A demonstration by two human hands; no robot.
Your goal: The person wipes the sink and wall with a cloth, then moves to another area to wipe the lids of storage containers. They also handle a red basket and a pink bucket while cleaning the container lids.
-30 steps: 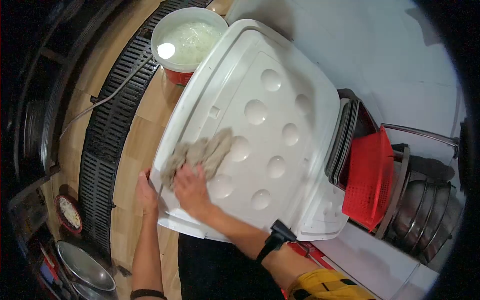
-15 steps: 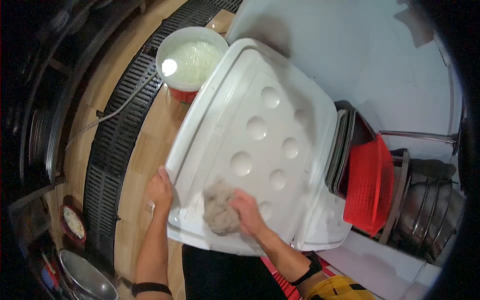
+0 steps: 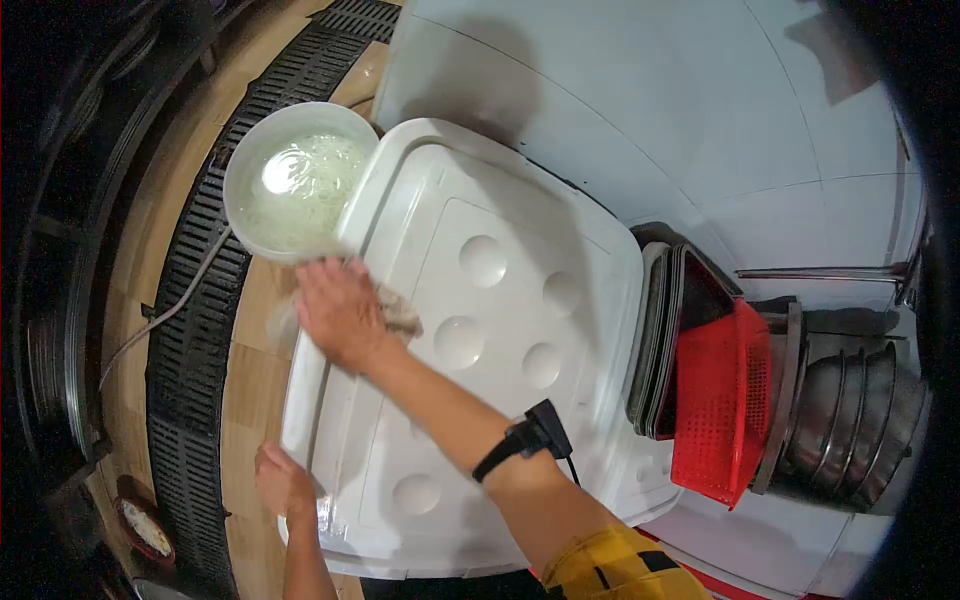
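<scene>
A large white plastic lid point(image 3: 590, 300) with round dimples stands tilted before me. My left hand point(image 3: 285, 482) is closed on its left rim, near the lower corner. Higher up that same edge, my right hand point(image 3: 340, 305) presses a greyish cloth point(image 3: 398, 312) against the rim. Part of the cloth lies hidden under the fingers, and some hangs over the outer side, blurred. Just beyond the right hand is a white bucket point(image 3: 235, 190) of cloudy, sudsy water.
Stacked dark trays point(image 3: 655, 340), a red plastic basket point(image 3: 715, 400) and several metal bowls point(image 3: 850, 425) stand at right by the tiled wall point(image 3: 640, 110). A black floor grate point(image 3: 190, 370) and a hose point(image 3: 170, 310) run along the left. A small bowl point(image 3: 145, 530) sits lower left.
My right hand has moved the cloth from the lid's lower face up and left to its left rim. My left hand stays on the rim, lower in view. The view has shifted.
</scene>
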